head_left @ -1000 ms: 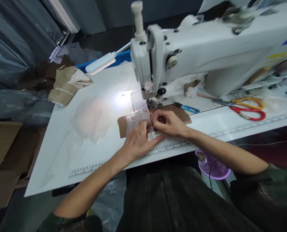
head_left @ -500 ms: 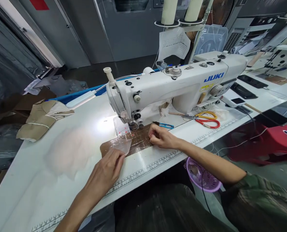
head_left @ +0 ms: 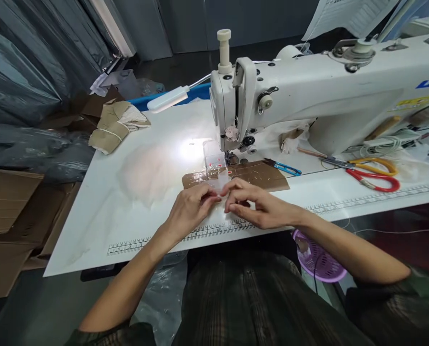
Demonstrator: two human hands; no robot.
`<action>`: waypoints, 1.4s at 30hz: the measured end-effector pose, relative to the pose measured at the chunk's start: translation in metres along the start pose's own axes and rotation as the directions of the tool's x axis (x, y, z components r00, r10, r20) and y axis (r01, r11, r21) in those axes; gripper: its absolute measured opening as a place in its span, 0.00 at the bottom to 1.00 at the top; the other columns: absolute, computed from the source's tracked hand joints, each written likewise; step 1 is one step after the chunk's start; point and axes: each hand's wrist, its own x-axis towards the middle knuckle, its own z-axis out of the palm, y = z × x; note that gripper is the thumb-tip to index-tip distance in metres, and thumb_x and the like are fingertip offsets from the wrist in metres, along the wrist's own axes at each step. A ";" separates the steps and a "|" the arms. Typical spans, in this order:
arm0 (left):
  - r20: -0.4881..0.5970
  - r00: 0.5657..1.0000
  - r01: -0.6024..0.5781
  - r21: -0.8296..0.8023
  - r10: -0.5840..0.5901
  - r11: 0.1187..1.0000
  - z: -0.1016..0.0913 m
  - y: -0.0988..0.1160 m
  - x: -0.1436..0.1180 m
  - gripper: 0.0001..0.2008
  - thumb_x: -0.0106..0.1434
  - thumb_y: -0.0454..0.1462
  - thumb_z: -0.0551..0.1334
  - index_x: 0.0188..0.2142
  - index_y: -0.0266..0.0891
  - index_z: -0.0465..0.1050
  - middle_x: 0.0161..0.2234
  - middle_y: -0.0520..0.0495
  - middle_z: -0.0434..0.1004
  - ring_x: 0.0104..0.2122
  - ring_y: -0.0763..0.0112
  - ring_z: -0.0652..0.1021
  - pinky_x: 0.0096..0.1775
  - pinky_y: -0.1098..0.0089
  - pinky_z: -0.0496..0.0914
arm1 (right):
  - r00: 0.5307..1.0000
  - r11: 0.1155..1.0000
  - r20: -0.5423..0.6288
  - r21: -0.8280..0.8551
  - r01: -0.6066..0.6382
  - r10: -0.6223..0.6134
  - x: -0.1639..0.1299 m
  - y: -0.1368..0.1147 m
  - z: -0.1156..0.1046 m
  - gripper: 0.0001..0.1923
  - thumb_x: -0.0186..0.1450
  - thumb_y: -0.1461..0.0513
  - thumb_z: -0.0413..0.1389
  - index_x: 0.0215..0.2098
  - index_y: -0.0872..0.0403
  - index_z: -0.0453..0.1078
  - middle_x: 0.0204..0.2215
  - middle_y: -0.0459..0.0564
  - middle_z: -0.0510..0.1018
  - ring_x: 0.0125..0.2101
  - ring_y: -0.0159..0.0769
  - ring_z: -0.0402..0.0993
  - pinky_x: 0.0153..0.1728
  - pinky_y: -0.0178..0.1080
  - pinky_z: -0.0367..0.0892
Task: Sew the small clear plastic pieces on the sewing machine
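Note:
Just in front of the sewing machine [head_left: 232, 110] needle area, my left hand [head_left: 191, 209] pinches a small piece of sheer white fabric [head_left: 220, 181] between thumb and fingers. My right hand [head_left: 256, 204] meets it from the other side, its bent fingertips closed at the same fabric's near edge. Behind both hands, a brown taped sheet [head_left: 268, 177] lies flat under the presser foot. A clear guide with red marks [head_left: 214, 161] sits left of the foot. Blue thread snips [head_left: 286, 168] rest on the brown sheet's back edge, right of the needle.
Scissors with red and yellow handles [head_left: 375, 182] lie at the right. A pile of sheer pale fabric [head_left: 142, 170] spreads on the left of the white table [head_left: 92, 216]. Beyond it is a folded khaki bundle [head_left: 111, 127]. A purple basket [head_left: 322, 262] stands below the front edge.
My right hand has come left from the brown sheet to join my left hand at the sheer fabric. The fabric has drawn toward the table's front edge. The view has shifted left and closer.

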 end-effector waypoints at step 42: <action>-0.071 0.988 -0.122 0.157 0.134 0.980 0.023 -0.028 0.035 0.07 0.69 0.36 0.54 0.38 0.38 0.69 0.31 0.47 0.77 0.30 0.68 0.76 0.31 0.67 0.68 | 0.814 0.864 -0.292 0.127 -0.488 0.502 -0.069 0.009 -0.031 0.17 0.62 0.48 0.62 0.33 0.54 0.80 0.25 0.49 0.78 0.23 0.32 0.68 0.21 0.35 0.60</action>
